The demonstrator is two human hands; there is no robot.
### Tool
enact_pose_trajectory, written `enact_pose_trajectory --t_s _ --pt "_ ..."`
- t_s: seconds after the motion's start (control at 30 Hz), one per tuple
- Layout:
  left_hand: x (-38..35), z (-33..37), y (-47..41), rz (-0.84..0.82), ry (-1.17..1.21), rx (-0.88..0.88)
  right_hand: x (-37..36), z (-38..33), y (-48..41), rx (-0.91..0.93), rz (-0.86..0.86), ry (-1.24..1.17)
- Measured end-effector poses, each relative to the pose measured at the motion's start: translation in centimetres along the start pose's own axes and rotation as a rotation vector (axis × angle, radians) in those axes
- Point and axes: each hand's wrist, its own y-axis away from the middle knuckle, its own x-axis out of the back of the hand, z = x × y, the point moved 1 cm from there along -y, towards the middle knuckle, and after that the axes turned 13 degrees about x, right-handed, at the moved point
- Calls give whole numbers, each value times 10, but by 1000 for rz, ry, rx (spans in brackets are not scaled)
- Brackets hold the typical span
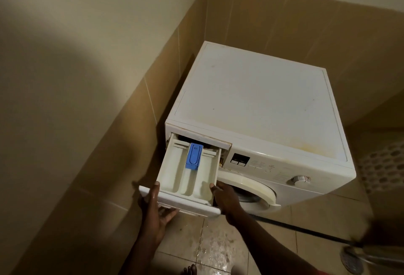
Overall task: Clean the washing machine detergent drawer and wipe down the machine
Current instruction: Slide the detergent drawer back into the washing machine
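A white front-loading washing machine (251,99) stands in a tiled corner, its top stained yellowish. Its white detergent drawer (172,174) is pulled far out of the slot at the front left and has a blue insert (193,156) in the middle compartment. My left hand (153,204) grips the drawer's front left corner, thumb on the rim and fingers underneath. My right hand (223,198) holds the drawer's right side, thumb on the rim. Behind the right hand is the round door (258,187).
Tan tiled walls close in on the left and behind the machine. The floor tiles (218,250) below the drawer are wet. A dark hose runs along the floor to a shower head (353,259) at the lower right. A perforated mat (384,169) lies right of the machine.
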Motion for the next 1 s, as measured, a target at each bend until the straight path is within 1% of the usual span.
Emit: enact_pose_trajectory --t_s 0.2,0.27,0.37,0.47,0.63,0.77,1.0 --pt "2 -4 3 18 -102 42 7 3 1 39 7 61" --pt "4 -2 3 12 -114 54 7 3 3 17 4 13" --pt "4 1 5 2 -135 44 4 4 3 6 51 -17" --pt "7 7 5 -8 -120 18 -4 9 10 7 74 -37" --pt "6 13 5 -66 -109 27 -1 13 14 17 110 -46" --pt "5 9 4 -69 -75 17 3 8 12 5 83 -66" --pt "6 19 3 -90 -55 -3 -6 4 11 -7 94 -85"
